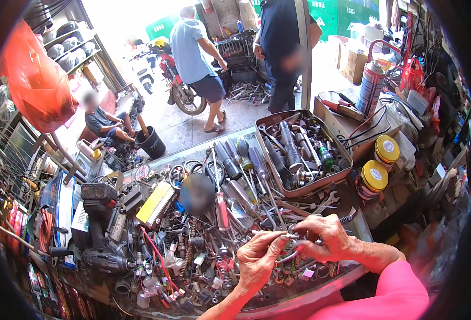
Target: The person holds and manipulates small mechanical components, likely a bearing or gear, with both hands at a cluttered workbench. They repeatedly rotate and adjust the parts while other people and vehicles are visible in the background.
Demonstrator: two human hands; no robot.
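Observation:
My left hand [259, 257] is closed in a pinch, thumb against fingers, on a small silvery metal part [290, 236] above the cluttered table. Across from it, my right hand [326, 238] curls its fingers round the other end of that part, the two hands almost meeting. The part's exact kind is too small to make out. Beneath and beside the hands lie loose bolts, springs and fittings. A screwdriver with a red and clear handle [222, 212] lies just beyond the left hand, and an open-ended wrench [328, 201] beyond the right.
A metal tray [347, 166] of sockets and tools stands at the far right of the table, near yellow-lidded tins [374, 176] and a spray can [370, 85]. At left are a cordless drill [99, 229] and a yellow box [156, 204]. Several people and a motorcycle [187, 98] are beyond.

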